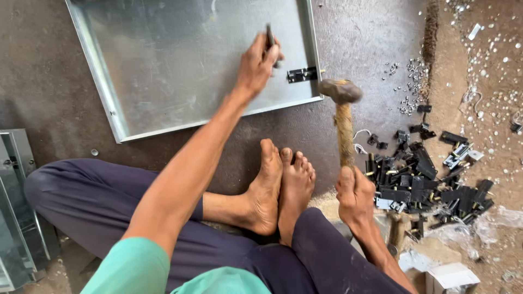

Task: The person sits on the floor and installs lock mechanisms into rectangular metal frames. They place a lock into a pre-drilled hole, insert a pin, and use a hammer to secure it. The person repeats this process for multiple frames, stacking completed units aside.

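Observation:
I sit cross-legged on the floor with bare feet. My left hand (257,61) reaches out over a galvanised metal panel (163,60) and is shut on a thin dark punch (270,37), held upright near the panel's right edge. A small black slide latch (302,74) lies on that edge, just right of the punch. My right hand (354,196) grips the wooden handle of a hammer (342,111), its rusty head raised above the panel's lower right corner.
A heap of black latches (425,182) lies on the floor to the right. Small rivets (409,87) are scattered beyond it. More metal sheet parts (16,207) lean at the left. A small white box (451,276) sits at the lower right.

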